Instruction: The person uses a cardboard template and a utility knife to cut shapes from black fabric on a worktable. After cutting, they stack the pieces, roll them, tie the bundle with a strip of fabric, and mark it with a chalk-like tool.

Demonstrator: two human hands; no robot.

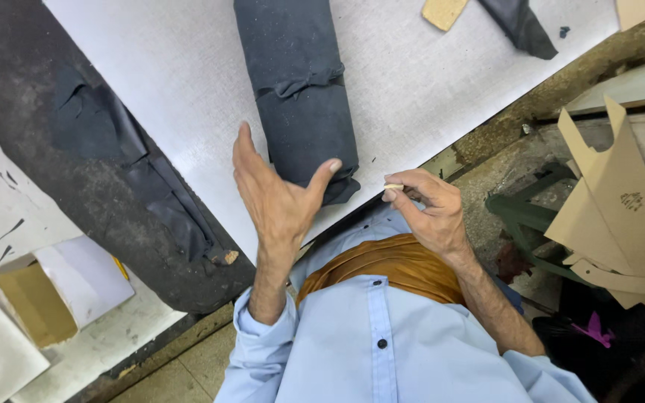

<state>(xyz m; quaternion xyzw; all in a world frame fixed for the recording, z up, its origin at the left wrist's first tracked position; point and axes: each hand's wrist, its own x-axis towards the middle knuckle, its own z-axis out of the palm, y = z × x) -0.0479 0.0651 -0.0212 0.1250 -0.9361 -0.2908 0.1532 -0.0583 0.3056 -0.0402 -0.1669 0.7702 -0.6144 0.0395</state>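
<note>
My left hand [278, 194] is raised with palm open and fingers apart, just in front of the near end of a roll of dark blue fabric [300, 89]. The roll lies on a white cloth-covered table [166, 67], tied round its middle with a strip of the same fabric. My right hand [427, 213] is at the table's near edge, with thumb and fingers pinched on a small pale piece of chalk [393, 186]. Neither hand touches the roll.
Dark fabric scraps [113, 142] hang over the table's left edge. Another dark scrap [520, 26] and a tan cardboard piece [443, 11] lie at the far side. Cardboard pattern pieces [621, 201] are stacked at the right. A small cardboard box [35, 298] sits lower left.
</note>
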